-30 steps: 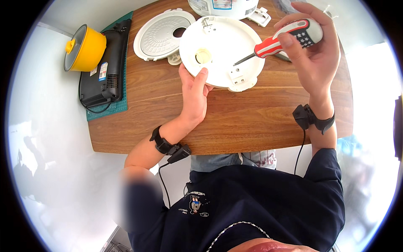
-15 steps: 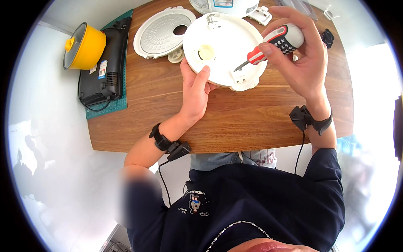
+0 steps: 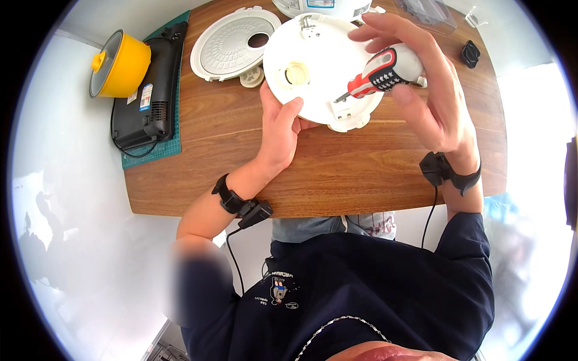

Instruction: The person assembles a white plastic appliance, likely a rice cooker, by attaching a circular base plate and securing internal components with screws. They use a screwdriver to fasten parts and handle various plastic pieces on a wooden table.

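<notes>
My left hand (image 3: pixel 280 135) grips the near left rim of a round white plastic lid (image 3: pixel 331 60), thumb on top and fingers underneath. The lid is tilted above the table, its face toward me, with a pale round fitting (image 3: pixel 296 75) in it. In my right hand (image 3: pixel 442 99) is a stubby screwdriver (image 3: pixel 390 69) with a red, white and black star-patterned handle. My thumb and fingers curve loosely around that handle. The screwdriver's tip points down to the left, at a small white bracket (image 3: pixel 341 109) by the lid's near edge. Whether it sits on a screw, I cannot tell.
Beyond the lid lie a grey-white perforated disc (image 3: pixel 232 45) and a white appliance body (image 3: pixel 322 7). To the left, a yellow pot (image 3: pixel 127 66) stands by a black appliance (image 3: pixel 141 117) on a green mat (image 3: pixel 176 141). A black object (image 3: pixel 470 54) and clear plastic tray (image 3: pixel 427 13) lie right.
My right hand has shifted slightly, its fingers now looser and more spread around the handle. The screwdriver's handle has tipped left and lower and turned. My left hand and the lid barely moved.
</notes>
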Demonstrator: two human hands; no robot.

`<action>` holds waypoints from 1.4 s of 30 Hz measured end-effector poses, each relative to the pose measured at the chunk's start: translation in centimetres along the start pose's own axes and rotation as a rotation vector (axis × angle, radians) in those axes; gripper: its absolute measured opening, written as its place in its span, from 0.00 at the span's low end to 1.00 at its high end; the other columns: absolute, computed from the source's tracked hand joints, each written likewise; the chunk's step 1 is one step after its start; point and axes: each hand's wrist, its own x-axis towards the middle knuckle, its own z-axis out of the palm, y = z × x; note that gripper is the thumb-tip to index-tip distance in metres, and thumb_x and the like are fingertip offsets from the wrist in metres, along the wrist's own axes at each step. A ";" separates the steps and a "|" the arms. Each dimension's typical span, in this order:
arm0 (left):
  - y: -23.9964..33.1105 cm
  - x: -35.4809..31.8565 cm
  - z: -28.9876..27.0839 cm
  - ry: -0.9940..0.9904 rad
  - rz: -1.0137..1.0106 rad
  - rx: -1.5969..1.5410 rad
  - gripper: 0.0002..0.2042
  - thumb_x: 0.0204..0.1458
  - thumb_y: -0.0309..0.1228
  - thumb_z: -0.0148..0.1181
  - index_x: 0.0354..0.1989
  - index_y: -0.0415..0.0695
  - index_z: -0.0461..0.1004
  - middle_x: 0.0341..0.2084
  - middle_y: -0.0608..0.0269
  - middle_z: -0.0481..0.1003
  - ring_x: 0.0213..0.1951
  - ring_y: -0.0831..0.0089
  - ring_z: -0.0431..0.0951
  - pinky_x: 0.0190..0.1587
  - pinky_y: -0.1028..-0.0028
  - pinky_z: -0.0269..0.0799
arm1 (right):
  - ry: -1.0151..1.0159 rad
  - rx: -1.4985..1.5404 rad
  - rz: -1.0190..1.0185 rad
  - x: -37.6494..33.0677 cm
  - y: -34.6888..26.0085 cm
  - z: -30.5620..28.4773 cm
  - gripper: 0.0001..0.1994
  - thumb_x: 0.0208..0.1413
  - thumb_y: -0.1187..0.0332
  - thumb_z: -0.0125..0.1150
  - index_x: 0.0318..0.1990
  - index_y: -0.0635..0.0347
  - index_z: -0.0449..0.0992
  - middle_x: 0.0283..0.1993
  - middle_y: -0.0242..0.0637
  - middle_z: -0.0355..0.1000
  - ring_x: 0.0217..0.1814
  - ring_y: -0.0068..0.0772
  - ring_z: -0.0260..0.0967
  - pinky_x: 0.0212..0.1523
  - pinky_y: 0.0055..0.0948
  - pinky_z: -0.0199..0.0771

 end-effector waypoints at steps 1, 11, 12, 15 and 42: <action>0.0 0.0 0.0 -0.002 -0.015 -0.008 0.35 0.63 0.30 0.47 0.74 0.48 0.34 0.69 0.47 0.57 0.63 0.54 0.74 0.54 0.53 0.85 | -0.009 0.040 -0.007 0.1 -0.2 0.0 0.32 0.49 0.84 0.52 0.67 0.70 0.65 0.56 0.49 0.77 0.54 0.35 0.75 0.59 0.33 0.75; 0.0 0.0 0.0 -0.018 -0.023 -0.037 0.35 0.62 0.27 0.45 0.74 0.49 0.35 0.69 0.47 0.58 0.62 0.55 0.74 0.53 0.54 0.85 | -0.038 -0.267 -0.169 -0.5 0.6 0.2 0.29 0.49 0.76 0.70 0.62 0.65 0.72 0.53 0.46 0.78 0.50 0.41 0.77 0.51 0.35 0.79; -0.1 0.0 0.0 -0.011 -0.023 -0.036 0.35 0.62 0.27 0.45 0.74 0.49 0.35 0.69 0.47 0.58 0.62 0.55 0.75 0.53 0.54 0.85 | -0.018 -0.203 -0.156 -0.2 0.2 0.4 0.31 0.48 0.74 0.72 0.63 0.64 0.73 0.52 0.45 0.78 0.49 0.41 0.78 0.50 0.34 0.79; -0.1 0.0 0.2 0.009 -0.018 -0.042 0.34 0.61 0.27 0.45 0.74 0.48 0.36 0.68 0.47 0.59 0.62 0.55 0.75 0.53 0.55 0.86 | -0.009 -0.143 -0.125 0.6 -0.5 0.2 0.32 0.47 0.72 0.73 0.64 0.62 0.72 0.51 0.43 0.78 0.48 0.41 0.78 0.49 0.34 0.80; 0.0 0.1 0.1 -0.027 -0.018 -0.031 0.33 0.62 0.26 0.45 0.73 0.47 0.38 0.68 0.46 0.59 0.63 0.54 0.74 0.54 0.52 0.85 | 0.111 -0.262 -0.083 0.3 -0.6 0.9 0.32 0.40 0.73 0.78 0.58 0.62 0.78 0.44 0.39 0.77 0.43 0.34 0.77 0.42 0.30 0.79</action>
